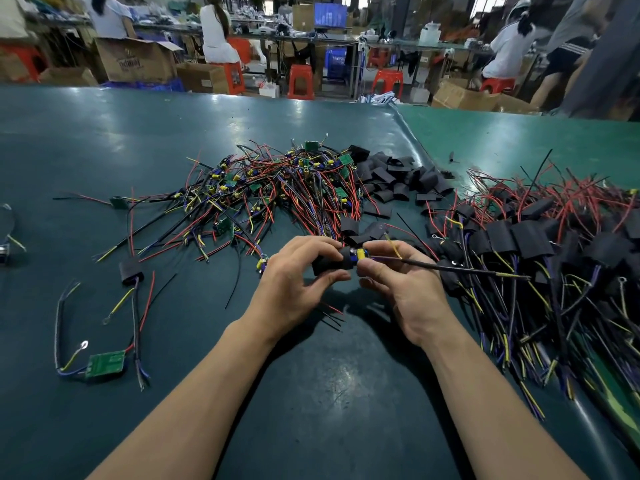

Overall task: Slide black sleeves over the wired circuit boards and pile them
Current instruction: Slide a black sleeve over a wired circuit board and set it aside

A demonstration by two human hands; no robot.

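My left hand [294, 282] pinches a black sleeve [330, 263] just above the green table [104, 140]. My right hand [401, 285] pinches the wired circuit board [360, 254], whose yellow and blue parts stick out of the sleeve's right end. Its black and yellow wires [450, 268] trail to the right. A pile of bare wired boards [277, 188] lies behind my hands. Loose black sleeves [398, 178] lie at the back right. A pile of sleeved boards [540, 251] fills the right side.
One bare green board with wires [104, 364] lies at the near left, and a sleeved board [131, 271] sits beyond it. Past the table's far edge, people sit at benches among red stools [301, 81] and cardboard boxes [138, 60].
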